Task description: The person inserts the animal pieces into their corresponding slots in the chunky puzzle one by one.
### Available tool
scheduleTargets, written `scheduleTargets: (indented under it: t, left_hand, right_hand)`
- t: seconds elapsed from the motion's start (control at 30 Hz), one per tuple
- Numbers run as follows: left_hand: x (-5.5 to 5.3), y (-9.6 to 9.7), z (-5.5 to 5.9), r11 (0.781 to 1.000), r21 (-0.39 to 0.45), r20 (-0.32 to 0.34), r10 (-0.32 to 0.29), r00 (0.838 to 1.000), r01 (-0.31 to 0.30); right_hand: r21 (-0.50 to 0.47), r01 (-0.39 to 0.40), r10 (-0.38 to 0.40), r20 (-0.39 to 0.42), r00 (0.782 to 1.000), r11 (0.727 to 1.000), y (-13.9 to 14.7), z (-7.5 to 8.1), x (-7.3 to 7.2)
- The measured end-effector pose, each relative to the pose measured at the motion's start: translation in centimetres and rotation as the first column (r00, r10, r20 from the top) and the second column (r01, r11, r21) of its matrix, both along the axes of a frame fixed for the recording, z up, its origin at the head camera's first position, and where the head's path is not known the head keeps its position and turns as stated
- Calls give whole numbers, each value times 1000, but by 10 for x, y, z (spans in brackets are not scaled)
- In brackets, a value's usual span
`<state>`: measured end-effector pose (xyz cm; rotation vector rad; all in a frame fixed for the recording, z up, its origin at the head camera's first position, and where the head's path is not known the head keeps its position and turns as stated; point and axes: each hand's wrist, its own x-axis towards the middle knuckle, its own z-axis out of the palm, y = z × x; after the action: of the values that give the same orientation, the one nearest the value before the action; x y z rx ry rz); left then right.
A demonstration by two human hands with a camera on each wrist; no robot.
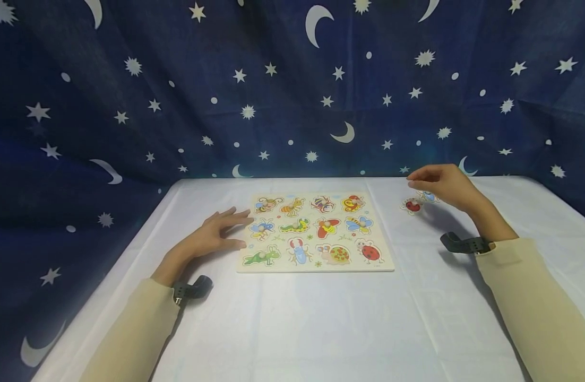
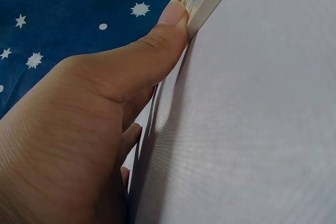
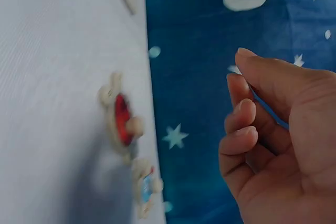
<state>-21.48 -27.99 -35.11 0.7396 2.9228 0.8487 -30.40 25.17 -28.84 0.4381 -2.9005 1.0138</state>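
A wooden insect peg puzzle board (image 1: 316, 268) lies on the table. My left hand (image 1: 208, 236) rests at its left edge, fingers spread over the border; in the left wrist view the thumb (image 2: 170, 17) touches the board's edge. My right hand (image 1: 447, 185) is raised above the table at the back right, loosely curled, thumb near the index finger and nothing held. Below it lie a red ladybug piece (image 1: 411, 206) and a blue insect piece (image 1: 427, 196), partly covered by the hand. Both show their knobs in the right wrist view.
Knobbed insect pieces such as a green caterpillar (image 1: 294, 226) sit in the board's upper rows. The stag beetle, snail and ladybug pictures in its front row show no knobs. A dark blue star-and-moon cloth (image 1: 283, 85) hangs behind the white-covered table (image 1: 311, 329).
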Motion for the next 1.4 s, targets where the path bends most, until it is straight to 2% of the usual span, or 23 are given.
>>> scheduleTargets:
  t: [0.3, 0.53, 0.77, 1.07, 1.4]
  left_hand:
    - [0, -1, -1, 1000, -2, -3, -6, 1000, 6]
    - [0, -2, -1, 1000, 10, -1, -7, 1000, 7]
    - [0, -1, -1, 1000, 2, 6, 2, 1000, -2]
    - [0, -1, 0, 1000, 0, 11, 10, 1000, -10]
    - [-1, 0, -1, 1000, -3, 14, 9, 1000, -9]
  right_hand:
    - [-32, 110, -112, -55, 992, 993, 17, -23, -10]
    - [-54, 193, -192, 15, 981, 980, 28, -37, -18]
    - [-54, 249, -249, 13, 968, 967, 36, -50, -20]
    - [-21, 232, -231, 37, 972, 973, 35, -56, -21]
    - [24, 227, -227, 23, 974, 974, 34, -57, -23]
